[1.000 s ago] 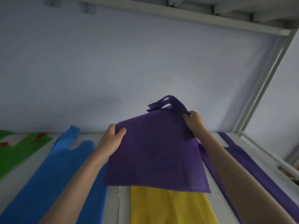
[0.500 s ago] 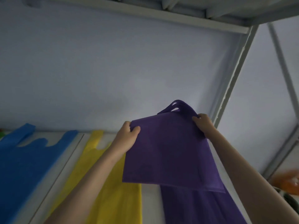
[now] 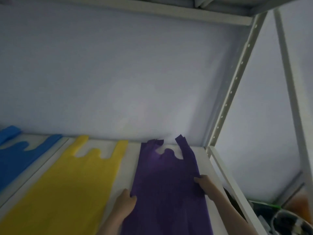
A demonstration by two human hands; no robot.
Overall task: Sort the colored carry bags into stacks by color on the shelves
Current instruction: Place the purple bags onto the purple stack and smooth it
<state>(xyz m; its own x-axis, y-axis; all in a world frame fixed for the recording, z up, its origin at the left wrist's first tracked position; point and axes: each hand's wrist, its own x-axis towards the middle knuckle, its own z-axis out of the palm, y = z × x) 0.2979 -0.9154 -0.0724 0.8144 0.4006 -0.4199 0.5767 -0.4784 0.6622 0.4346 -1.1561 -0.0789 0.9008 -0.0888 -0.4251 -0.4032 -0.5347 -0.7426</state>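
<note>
A purple carry bag [image 3: 166,175] lies flat on the white shelf [image 3: 128,163] at the right end, handles toward the back wall. My left hand [image 3: 126,203] pinches its left edge and my right hand [image 3: 204,183] pinches its right edge. I cannot tell how many purple bags lie in that stack. A yellow bag [image 3: 71,184] lies flat to the left of it, and a blue bag [image 3: 15,160] lies further left, partly cut off by the frame.
A white perforated upright [image 3: 232,92] and the shelf's side rail [image 3: 225,173] bound the shelf just right of the purple bag. Another shelf board [image 3: 152,9] runs overhead. Dark and orange items [image 3: 288,217] sit blurred at the lower right.
The purple bag, held up in the air before, has come down and now lies spread flat on the shelf. Both hands moved down with it, and the view swung right.
</note>
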